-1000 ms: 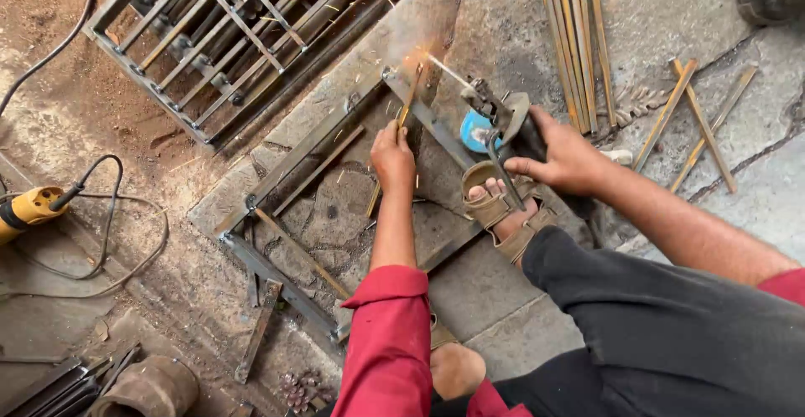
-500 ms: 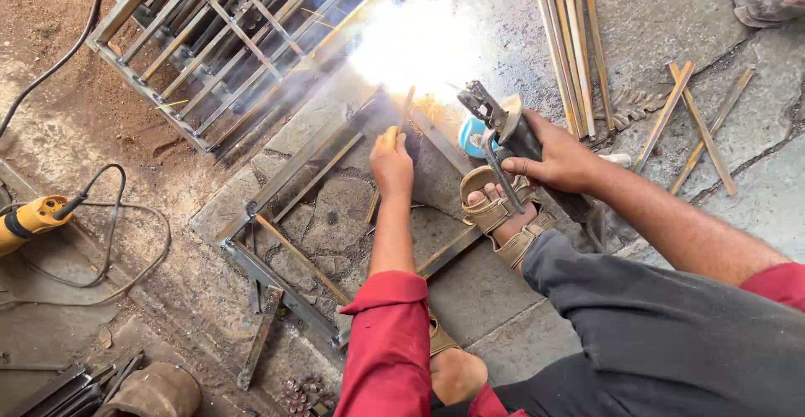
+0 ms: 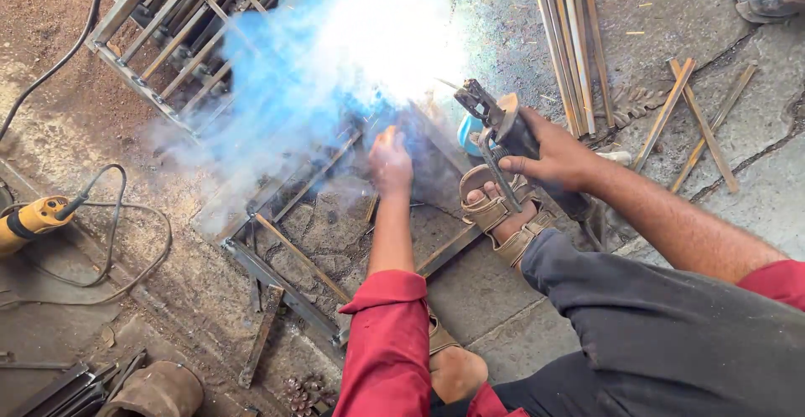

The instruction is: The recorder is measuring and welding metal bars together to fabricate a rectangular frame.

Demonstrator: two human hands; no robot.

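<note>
Your right hand [image 3: 558, 157] is wrapped tight around the dark handle of the welding electrode holder [image 3: 495, 124], its clamp end pointing away from you toward the arc flash [image 3: 377, 40]. Your left hand [image 3: 390, 161] reaches forward with fingers curled low on the metal frame [image 3: 277, 270]; whether it grips a bar or only presses on one, you cannot tell through the smoke.

The flash burns just beyond both hands, nearer the left, throwing blue-white smoke over the far part of the frame. The frame lies flat on the ground, running from under your left hand back toward you and to the left.

Your sandalled foot [image 3: 503, 212] rests on the frame between the two hands, just below the holder.

Beyond the flash sits a barred grille [image 3: 159, 31]. Far left of your left hand lies a yellow power tool [image 3: 29, 220] with a looped cable. Beyond your right hand lie loose metal strips [image 3: 570, 40].
</note>
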